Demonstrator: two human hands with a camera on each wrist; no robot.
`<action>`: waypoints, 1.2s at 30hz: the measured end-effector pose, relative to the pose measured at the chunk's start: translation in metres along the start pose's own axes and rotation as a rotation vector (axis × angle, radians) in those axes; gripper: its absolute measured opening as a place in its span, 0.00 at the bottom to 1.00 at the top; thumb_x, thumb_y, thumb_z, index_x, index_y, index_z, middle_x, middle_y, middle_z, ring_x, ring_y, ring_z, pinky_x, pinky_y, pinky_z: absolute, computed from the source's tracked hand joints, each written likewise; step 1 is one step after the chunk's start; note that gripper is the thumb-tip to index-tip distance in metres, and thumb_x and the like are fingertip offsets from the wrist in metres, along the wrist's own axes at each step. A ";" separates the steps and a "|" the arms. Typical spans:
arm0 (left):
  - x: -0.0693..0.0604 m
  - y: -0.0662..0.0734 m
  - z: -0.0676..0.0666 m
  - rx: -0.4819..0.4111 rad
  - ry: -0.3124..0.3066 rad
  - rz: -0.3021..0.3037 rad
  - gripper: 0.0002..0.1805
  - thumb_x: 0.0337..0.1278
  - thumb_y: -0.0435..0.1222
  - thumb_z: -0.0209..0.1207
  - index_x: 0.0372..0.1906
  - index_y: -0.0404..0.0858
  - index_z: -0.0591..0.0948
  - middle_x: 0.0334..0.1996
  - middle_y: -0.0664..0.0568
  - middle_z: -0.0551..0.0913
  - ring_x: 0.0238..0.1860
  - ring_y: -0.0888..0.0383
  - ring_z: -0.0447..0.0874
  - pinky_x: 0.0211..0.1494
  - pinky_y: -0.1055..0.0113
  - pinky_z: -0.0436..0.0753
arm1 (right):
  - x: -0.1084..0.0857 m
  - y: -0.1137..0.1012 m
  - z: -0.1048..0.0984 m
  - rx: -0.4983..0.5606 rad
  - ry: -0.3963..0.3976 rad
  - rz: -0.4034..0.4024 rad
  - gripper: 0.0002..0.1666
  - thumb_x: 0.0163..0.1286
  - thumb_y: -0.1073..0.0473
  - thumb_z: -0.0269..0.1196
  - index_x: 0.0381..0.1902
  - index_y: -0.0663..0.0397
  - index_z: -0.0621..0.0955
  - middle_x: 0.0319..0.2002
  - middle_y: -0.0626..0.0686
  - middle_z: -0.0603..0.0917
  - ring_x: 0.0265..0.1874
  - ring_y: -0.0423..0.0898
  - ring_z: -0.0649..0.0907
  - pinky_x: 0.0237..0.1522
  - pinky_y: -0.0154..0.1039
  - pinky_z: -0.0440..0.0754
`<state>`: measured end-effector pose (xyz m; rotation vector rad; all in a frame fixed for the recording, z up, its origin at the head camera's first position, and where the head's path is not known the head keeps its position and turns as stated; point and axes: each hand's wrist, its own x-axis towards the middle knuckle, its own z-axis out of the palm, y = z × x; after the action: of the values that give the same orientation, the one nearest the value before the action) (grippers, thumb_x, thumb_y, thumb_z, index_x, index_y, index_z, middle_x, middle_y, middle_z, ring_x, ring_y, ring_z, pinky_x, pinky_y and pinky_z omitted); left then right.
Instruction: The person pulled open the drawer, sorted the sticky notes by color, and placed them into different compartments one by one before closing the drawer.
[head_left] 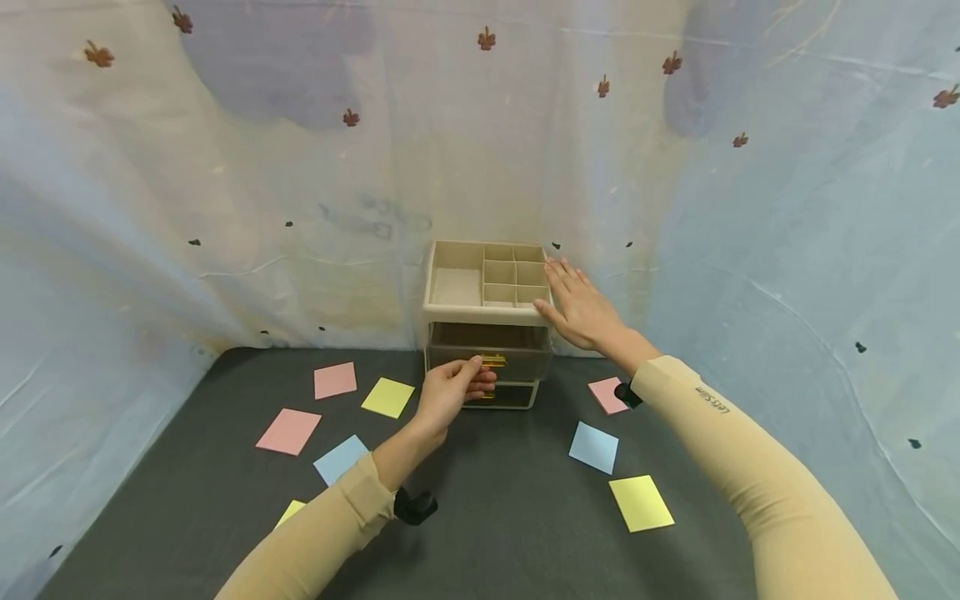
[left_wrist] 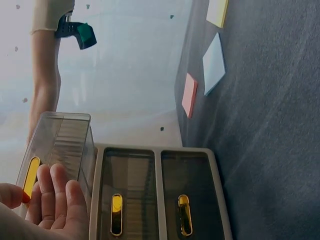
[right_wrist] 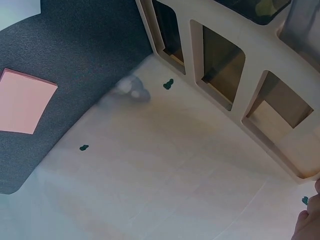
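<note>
A cream desktop organizer [head_left: 487,315] with a divided top tray and smoky see-through drawers stands against the curtain. Its top drawer [head_left: 525,363] is pulled partway out. My left hand [head_left: 447,393] pinches the gold handle [left_wrist: 32,172] of that drawer between thumb and fingers. Beneath it, two lower drawers [left_wrist: 132,172] with gold handles sit closed in the left wrist view. My right hand [head_left: 588,315] rests on the tray's right edge, fingers straight. Only a few fingertips [right_wrist: 306,220] show in the right wrist view, at the organizer's corner.
Pink [head_left: 335,381], yellow [head_left: 387,397] and blue [head_left: 341,458] sticky notes lie on the dark table [head_left: 495,500] to the left. On the right are more pink [head_left: 607,396], blue [head_left: 594,448] and yellow [head_left: 641,503] notes. A patterned curtain [head_left: 450,150] hangs close behind.
</note>
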<state>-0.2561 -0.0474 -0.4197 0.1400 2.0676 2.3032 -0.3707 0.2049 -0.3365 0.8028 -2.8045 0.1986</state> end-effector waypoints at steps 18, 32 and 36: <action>-0.026 -0.002 0.006 -0.002 -0.001 -0.004 0.22 0.78 0.48 0.58 0.51 0.31 0.86 0.43 0.45 0.91 0.45 0.52 0.92 0.56 0.55 0.87 | -0.002 0.003 0.000 0.003 -0.007 0.012 0.45 0.86 0.37 0.39 0.84 0.61 0.45 0.85 0.59 0.44 0.84 0.56 0.43 0.83 0.51 0.40; -0.045 -0.009 0.007 -0.003 0.006 -0.005 0.24 0.76 0.49 0.60 0.51 0.29 0.86 0.43 0.44 0.91 0.47 0.49 0.91 0.54 0.59 0.88 | -0.002 0.000 -0.001 -0.008 -0.012 0.000 0.46 0.85 0.36 0.39 0.84 0.63 0.46 0.84 0.60 0.45 0.83 0.57 0.44 0.83 0.52 0.41; -0.049 -0.009 0.007 -0.007 0.005 0.007 0.23 0.76 0.48 0.60 0.50 0.29 0.86 0.43 0.44 0.91 0.46 0.50 0.92 0.57 0.55 0.87 | -0.001 -0.001 -0.002 -0.003 -0.009 0.000 0.46 0.86 0.37 0.40 0.84 0.63 0.46 0.84 0.60 0.46 0.83 0.57 0.44 0.83 0.52 0.41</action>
<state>-0.2069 -0.0440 -0.4297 0.1417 2.0647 2.3166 -0.3691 0.2046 -0.3345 0.8051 -2.8121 0.1919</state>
